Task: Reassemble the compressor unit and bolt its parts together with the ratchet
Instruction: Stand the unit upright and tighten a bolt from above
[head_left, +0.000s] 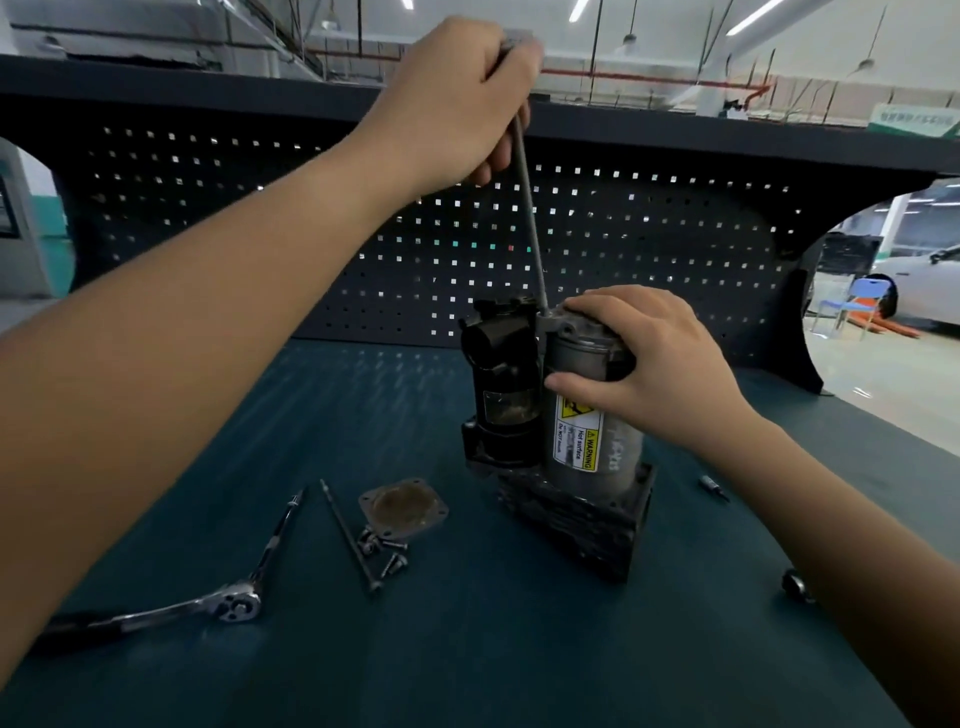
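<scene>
The left hand (457, 98) holds a long thin metal rod (530, 223), tip on the silver and black compressor unit (587, 467) in the middle of the green desk (467, 649). The right hand (644, 364) grips its top. A shiny metal ratchet (208, 605) lies front left.

A yellow-and-white warning label (577, 437) was stuck on the silver cylinder (621, 467); "WARNING", "Hot surface" and "Do NOT touch" were printed on it.

Dark pegboard (571, 249) backs teal bench (467, 649); ceiling strip lights (753, 18) overhead.
</scene>
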